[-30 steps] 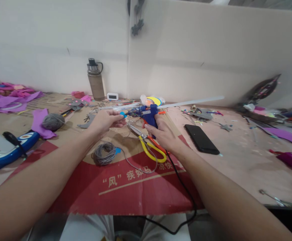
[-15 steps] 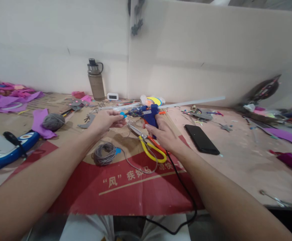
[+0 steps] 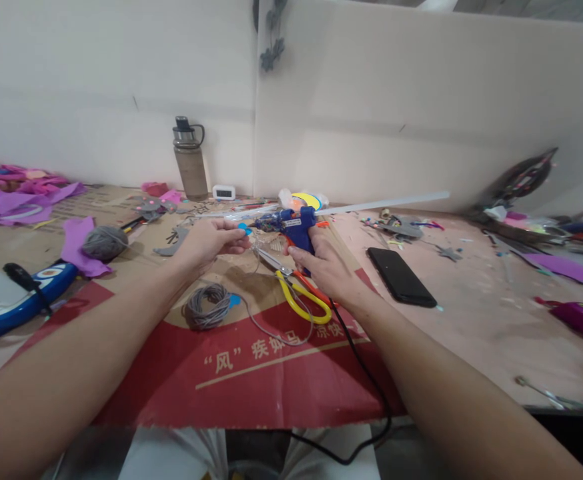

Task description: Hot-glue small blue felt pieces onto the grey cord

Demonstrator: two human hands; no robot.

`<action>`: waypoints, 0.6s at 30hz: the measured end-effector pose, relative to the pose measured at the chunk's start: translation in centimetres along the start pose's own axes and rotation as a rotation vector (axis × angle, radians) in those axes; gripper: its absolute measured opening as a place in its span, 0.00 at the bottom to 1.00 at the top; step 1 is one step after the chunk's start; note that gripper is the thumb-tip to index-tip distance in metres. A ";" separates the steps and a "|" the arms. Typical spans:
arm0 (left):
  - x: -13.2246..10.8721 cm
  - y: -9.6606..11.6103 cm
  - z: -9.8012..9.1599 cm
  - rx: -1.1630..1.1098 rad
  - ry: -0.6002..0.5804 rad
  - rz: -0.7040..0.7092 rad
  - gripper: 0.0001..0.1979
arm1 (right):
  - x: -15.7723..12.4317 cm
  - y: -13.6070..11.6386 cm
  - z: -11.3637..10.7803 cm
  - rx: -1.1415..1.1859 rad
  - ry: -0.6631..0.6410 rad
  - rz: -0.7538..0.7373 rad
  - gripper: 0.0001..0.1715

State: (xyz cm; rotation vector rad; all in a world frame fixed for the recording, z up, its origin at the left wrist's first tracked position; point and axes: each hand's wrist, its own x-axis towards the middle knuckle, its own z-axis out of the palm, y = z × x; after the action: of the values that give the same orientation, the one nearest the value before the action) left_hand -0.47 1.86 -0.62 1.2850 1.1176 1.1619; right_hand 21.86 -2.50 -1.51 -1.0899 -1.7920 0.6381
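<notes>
Between thumb and fingertips, my left hand [image 3: 220,239] pinches a small bright blue piece [image 3: 244,229]; its exact kind is too small to make out. My right hand [image 3: 321,261] is wrapped round the handle of a blue glue gun [image 3: 297,230], its nozzle pointing left, right by the blue piece. A long whitish glue stick [image 3: 386,201] sticks out of the gun's back. Below the hands lie scissors [image 3: 301,303] with yellow and orange handles. A coil of grey cord [image 3: 208,307] rests nearer me, with a blue bit at its side and a strand trailing to the scissors.
A black phone [image 3: 401,277] lies right of my right hand. Behind stand a bottle [image 3: 190,163] and a small white clock [image 3: 224,193]. At left are a grey yarn ball [image 3: 105,243] and purple felt [image 3: 79,247]. The gun's black cable [image 3: 366,373] hangs over the front edge.
Almost nothing differs. The whole view has shifted very slightly left; both hands keep their grip, with the nozzle still close to the blue piece.
</notes>
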 end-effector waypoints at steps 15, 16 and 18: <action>-0.1 -0.1 0.0 -0.002 -0.012 -0.008 0.04 | -0.3 -0.4 0.0 0.061 -0.001 0.055 0.15; -0.1 -0.1 0.0 -0.004 -0.011 -0.008 0.04 | -0.3 -0.4 0.0 0.056 0.001 0.048 0.15; -0.1 -0.1 0.0 -0.008 -0.007 -0.008 0.04 | -0.3 -0.4 0.0 0.042 0.001 0.030 0.16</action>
State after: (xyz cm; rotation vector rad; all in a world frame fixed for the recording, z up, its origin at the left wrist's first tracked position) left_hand -0.44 1.77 -0.71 1.2760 1.1108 1.1538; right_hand 21.76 -2.93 -1.34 -1.0902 -1.7566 0.6905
